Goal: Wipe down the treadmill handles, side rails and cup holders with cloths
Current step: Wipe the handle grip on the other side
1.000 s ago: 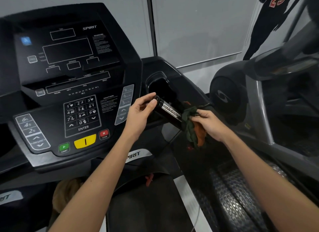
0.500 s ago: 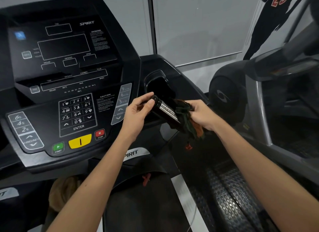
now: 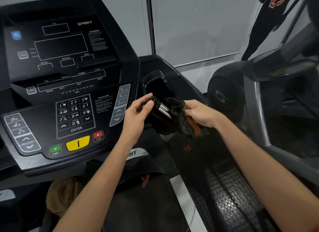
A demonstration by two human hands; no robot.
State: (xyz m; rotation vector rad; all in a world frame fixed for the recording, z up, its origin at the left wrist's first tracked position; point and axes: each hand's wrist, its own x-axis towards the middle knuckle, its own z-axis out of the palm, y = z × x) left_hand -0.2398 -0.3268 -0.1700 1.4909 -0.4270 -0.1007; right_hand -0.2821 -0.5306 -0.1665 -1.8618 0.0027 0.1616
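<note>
**Handle wipe in hand**

The left hand (image 3: 138, 116) steadies the handle (image 3: 162, 109) just below the cup holder (image 3: 146, 80), its grip pinching the end cap. The right hand (image 3: 200, 113) has its grip clamped on the cloth (image 3: 183, 123), bunched round the bar. The next move probably calls for a twisting rub along it. The console (image 3: 69, 62) reads SPIRIT, CAUTION!, ENTER, START, STOP (a wall figure (image 3: 269, 23) wears 23).
</note>
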